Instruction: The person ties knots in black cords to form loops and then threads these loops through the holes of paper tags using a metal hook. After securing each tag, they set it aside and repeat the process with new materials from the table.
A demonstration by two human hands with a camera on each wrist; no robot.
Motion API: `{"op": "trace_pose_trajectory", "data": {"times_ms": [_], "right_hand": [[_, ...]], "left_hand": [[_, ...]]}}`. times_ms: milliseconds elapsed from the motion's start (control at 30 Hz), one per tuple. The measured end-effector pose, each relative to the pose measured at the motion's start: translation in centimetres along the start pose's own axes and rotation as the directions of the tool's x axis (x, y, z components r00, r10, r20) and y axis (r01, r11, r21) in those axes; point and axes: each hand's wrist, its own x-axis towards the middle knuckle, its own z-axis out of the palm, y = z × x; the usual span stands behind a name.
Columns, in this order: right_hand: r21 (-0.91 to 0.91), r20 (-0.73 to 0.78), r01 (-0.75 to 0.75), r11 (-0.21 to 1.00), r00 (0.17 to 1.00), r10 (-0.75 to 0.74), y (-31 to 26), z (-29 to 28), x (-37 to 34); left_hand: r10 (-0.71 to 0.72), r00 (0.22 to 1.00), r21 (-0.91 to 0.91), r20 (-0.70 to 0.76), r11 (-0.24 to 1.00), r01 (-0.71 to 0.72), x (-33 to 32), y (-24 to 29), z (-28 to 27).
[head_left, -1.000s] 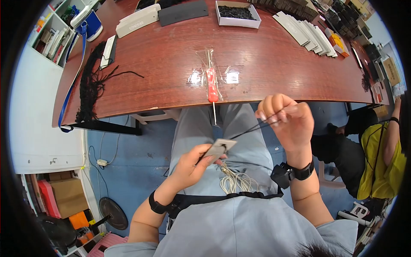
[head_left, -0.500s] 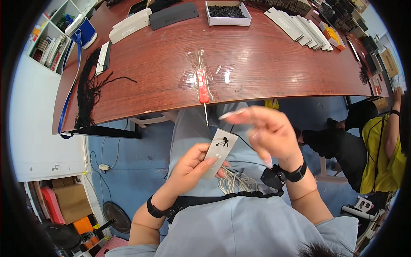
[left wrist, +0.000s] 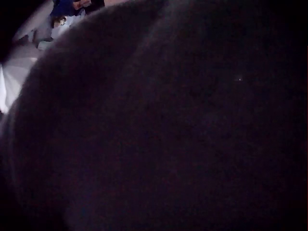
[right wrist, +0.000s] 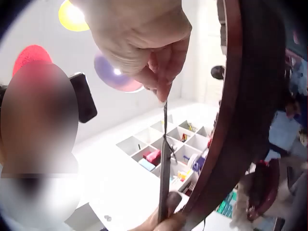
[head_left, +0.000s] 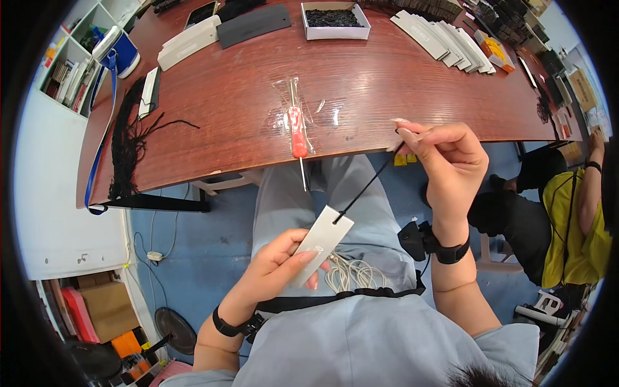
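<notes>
In the head view my left hand [head_left: 274, 266] holds a pale grey hang tag [head_left: 326, 233] over the lap, thumb on its printed face. A black cord [head_left: 366, 192] runs from the hole at the tag's upper end. Up and to the right, my right hand [head_left: 452, 158] pinches the far end of this cord between thumb and fingertips, and the cord is stretched straight. From the right wrist view, the tag [right wrist: 164, 178] appears edge-on below the right hand [right wrist: 144, 38], with the cord [right wrist: 165, 118] between them. The left wrist view is almost wholly dark.
A red-handled tool [head_left: 297, 132] in clear wrap lies at the table's edge [head_left: 361, 149], its thin shaft jutting out. Black cords [head_left: 126, 151] hang at left. Behind are a white box [head_left: 335, 32] of black bits and fanned tags [head_left: 445, 42]. Pale cord [head_left: 354, 274] lies on the lap.
The right hand let the cord go slack near the tag, then moved up and right, pulling it straight. The black knot on the tag's face is now drawn to the hole. The tag turned face-up.
</notes>
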Motion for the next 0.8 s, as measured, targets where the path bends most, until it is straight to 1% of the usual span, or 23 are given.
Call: {"op": "trace_pose_trajectory", "data": {"times_ms": [67, 100, 133, 167, 233, 267, 333, 367, 400, 433, 467, 500, 533, 567, 600, 633, 667, 700, 733, 767, 800], "right_hand": [[0.035, -0.032, 0.074, 0.997, 0.997, -0.073, 0.2, 0.5, 0.0], [0.035, -0.03, 0.077, 0.996, 0.997, -0.076, 0.3, 0.9, 0.1], [0.029, -0.083, 0.102, 0.994, 0.992, -0.099, 0.6, 1.3, 0.1], [0.023, -0.135, 0.128, 0.992, 0.983, -0.124, 0.8, 1.6, 0.1], [-0.165, 0.038, 0.032, 0.986, 0.999, -0.026, 1.5, 1.7, 0.1], [-0.215, 0.047, -0.029, 0.976, 0.998, 0.04, 1.5, 2.3, 0.0], [-0.268, -0.008, -0.014, 0.963, 1.0, 0.013, 1.1, 3.2, -0.2], [-0.28, -0.038, -0.011, 0.96, 0.999, 0.0, 0.9, 3.4, -0.5], [-0.246, 0.027, 0.009, 0.969, 1.0, -0.002, 0.8, 3.4, -1.0], [-0.211, 0.093, 0.026, 0.977, 0.996, -0.006, 0.6, 3.3, -1.7], [-0.196, 0.221, -0.006, 0.981, 0.974, 0.05, -0.1, 3.6, -2.3], [-0.186, 0.35, -0.027, 0.982, 0.932, 0.092, -1.5, 4.1, -2.3], [-0.134, 0.359, -0.073, 0.988, 0.926, 0.117, -1.5, 5.0, -3.0], [-0.198, 0.433, -0.032, 0.98, 0.894, 0.117, -1.4, 5.3, -3.3], [-0.24, 0.441, -0.1, 0.966, 0.875, 0.2, -1.3, 5.7, -3.7], [-0.281, 0.443, -0.17, 0.945, 0.85, 0.285, -1.3, 5.9, -3.9], [-0.282, 0.442, -0.162, 0.946, 0.853, 0.278, -1.4, 5.9, -3.7], [-0.285, 0.507, -0.184, 0.941, 0.804, 0.311, -1.5, 5.8, -3.6], [-0.291, 0.569, -0.208, 0.934, 0.747, 0.344, -1.5, 5.7, -3.4], [-0.293, 0.567, -0.205, 0.934, 0.749, 0.342, -1.6, 5.7, -3.5], [-0.26, 0.601, -0.238, 0.936, 0.719, 0.35, -1.7, 5.8, -3.7]], "left_hand": [[0.001, 1.0, -0.017, 0.024, 1.0, -0.001, -0.4, 0.7, -0.1], [-0.009, 0.998, -0.083, 0.063, 0.996, 0.014, -0.4, 1.1, -0.1], [-0.015, 0.995, -0.147, 0.101, 0.989, 0.03, -0.5, 1.5, -0.1], [-0.008, 0.995, -0.143, 0.101, 0.989, 0.023, -0.5, 1.6, -0.3], [0.043, 0.98, -0.288, 0.197, 0.957, 0.016, -0.6, 1.9, -0.5], [0.051, 0.978, -0.279, 0.201, 0.96, 0.007, -0.5, 2.2, -0.4], [0.234, 0.969, -0.326, 0.078, 0.925, -0.197, -0.1, 2.8, 0.2], [0.25, 0.965, -0.318, 0.081, 0.924, -0.212, 0.3, 3.3, 0.4], [0.287, 0.957, -0.246, -0.04, 0.926, -0.287, 0.8, 3.7, 0.7], [0.328, 0.932, -0.166, -0.157, 0.921, -0.352, 1.3, 4.1, 0.9], [0.355, 0.915, -0.121, -0.194, 0.917, -0.381, 1.8, 4.2, 1.0], [0.368, 0.91, -0.114, -0.189, 0.913, -0.392, 2.4, 4.2, 1.1], [0.46, 0.858, -0.065, -0.227, 0.872, -0.485, 3.2, 4.2, 1.1], [0.547, 0.795, -0.015, -0.26, 0.821, -0.57, 3.7, 4.2, 1.3], [0.52, 0.812, -0.067, -0.263, 0.83, -0.553, 3.8, 4.6, 1.5], [0.527, 0.81, -0.065, -0.258, 0.827, -0.559, 3.8, 4.7, 1.4], [0.494, 0.833, -0.071, -0.25, 0.849, -0.524, 3.9, 4.9, 1.3], [0.46, 0.854, -0.076, -0.242, 0.869, -0.489, 4.0, 5.1, 1.1], [0.5, 0.829, -0.035, -0.25, 0.851, -0.524, 4.3, 5.3, 0.7], [0.502, 0.829, -0.036, -0.246, 0.85, -0.526, 4.5, 5.9, 0.3], [0.448, 0.835, -0.163, -0.32, 0.842, -0.514, 4.7, 6.7, -0.2]]}}
